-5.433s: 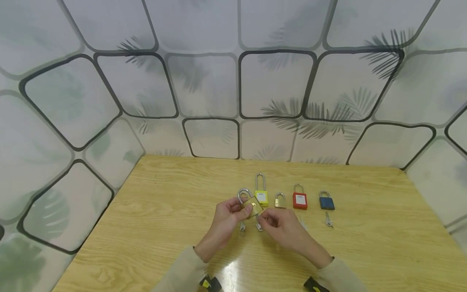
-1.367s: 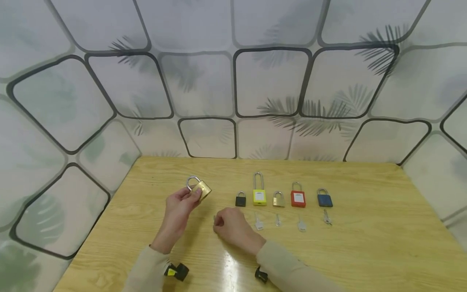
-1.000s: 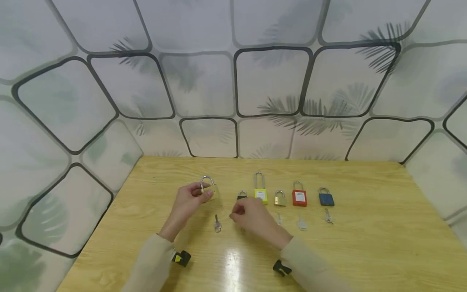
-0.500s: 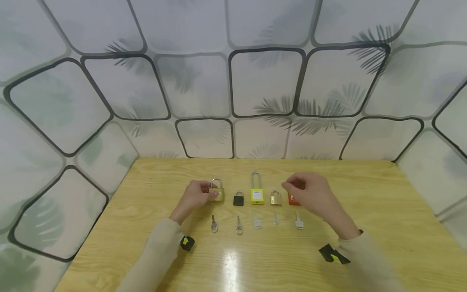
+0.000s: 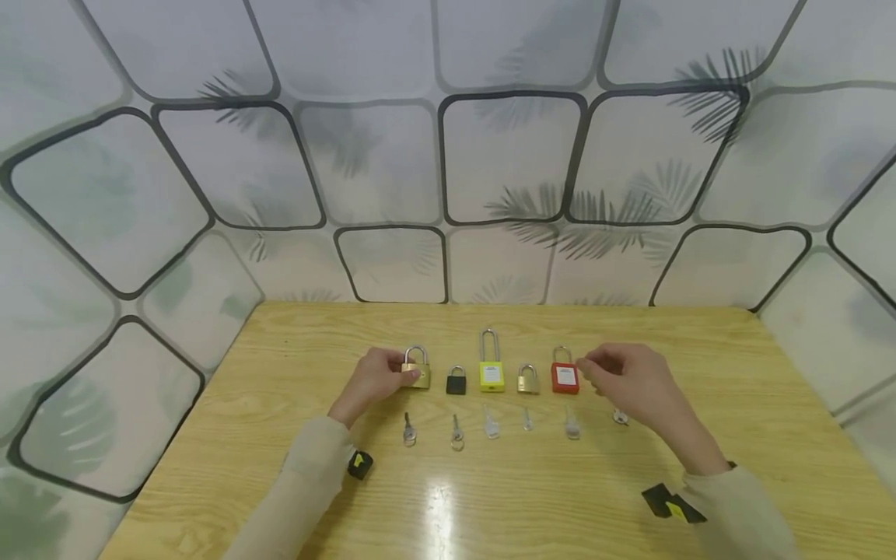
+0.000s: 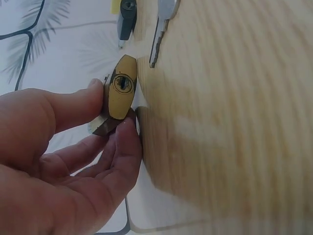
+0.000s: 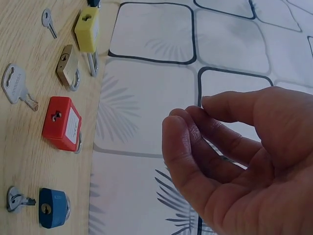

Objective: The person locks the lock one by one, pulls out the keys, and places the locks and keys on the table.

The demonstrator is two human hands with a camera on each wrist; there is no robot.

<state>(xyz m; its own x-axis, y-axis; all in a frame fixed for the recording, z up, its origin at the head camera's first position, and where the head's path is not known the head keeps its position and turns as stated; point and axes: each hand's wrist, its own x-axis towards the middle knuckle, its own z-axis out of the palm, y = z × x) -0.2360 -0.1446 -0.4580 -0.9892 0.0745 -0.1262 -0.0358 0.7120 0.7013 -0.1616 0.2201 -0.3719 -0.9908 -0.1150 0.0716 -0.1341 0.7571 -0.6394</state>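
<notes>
At the left end of a row of padlocks, my left hand (image 5: 374,381) holds a large brass padlock (image 5: 423,383), with its shackle pointing away. The left wrist view shows thumb and fingers pinching its body (image 6: 118,104), keyhole facing the camera, low at the wooden tabletop. My right hand (image 5: 633,381) hovers at the row's right end with loosely bent fingers and nothing between them. It covers the blue padlock (image 7: 53,208) in the head view. Beside it stands the red padlock (image 5: 565,379) with a white label.
Between lie a black padlock (image 5: 456,382), a yellow long-shackle padlock (image 5: 491,376) and a small brass padlock (image 5: 528,381). Several keys, including a ringed key (image 5: 409,432) and a flat key (image 5: 572,426), lie in front of them on the wooden table (image 5: 315,498). A patterned backdrop (image 5: 392,264) rises behind.
My left hand has brought the large brass padlock right, down to the row's left end. My right hand has left the leftmost ringed key and swung right, past the red padlock.
</notes>
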